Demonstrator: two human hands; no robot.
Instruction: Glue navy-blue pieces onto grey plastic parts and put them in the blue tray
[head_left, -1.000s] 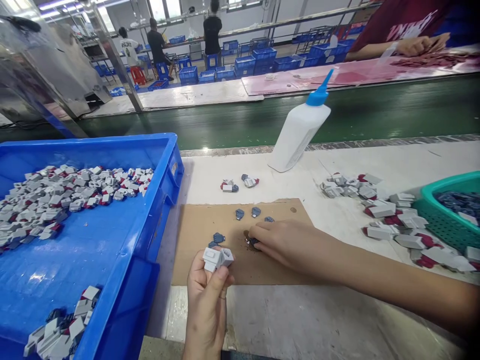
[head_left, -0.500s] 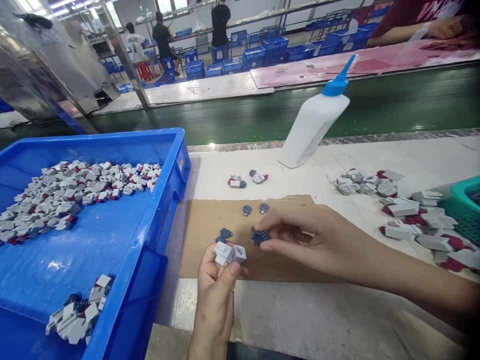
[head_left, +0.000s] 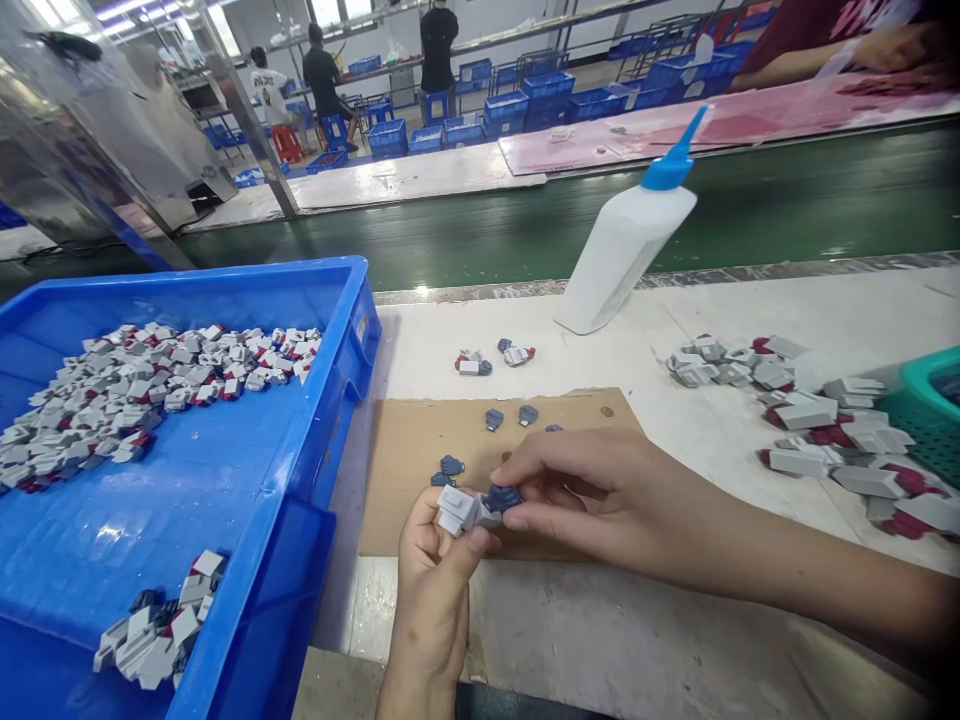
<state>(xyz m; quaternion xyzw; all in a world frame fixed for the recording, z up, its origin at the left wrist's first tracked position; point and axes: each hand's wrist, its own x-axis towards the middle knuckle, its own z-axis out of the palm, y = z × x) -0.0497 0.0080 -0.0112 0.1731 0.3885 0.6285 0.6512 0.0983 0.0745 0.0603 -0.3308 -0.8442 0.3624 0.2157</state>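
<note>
Crate (head_left: 225,480) left of cardboard (head_left: 405,430)

Factory floor for sure; green conveyor belt (head_left: 450,240), stacked blue crates (head_left: 506,108), bin (head_left: 217,490) of tiny parts (head_left: 195,365); 3 people (head_left: 321,80) way back, probably at a workbench (head_left: 495,39), kinda blurry.

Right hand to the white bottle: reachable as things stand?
Probably not without letting go: the right hand pinches a dark blue part, though the way to the white bottle looks open.

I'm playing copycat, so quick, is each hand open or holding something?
Left hand: closed, holding a light gray piece.
Right hand: closed, pinching a dark blue piece beside the light gray piece.
</note>
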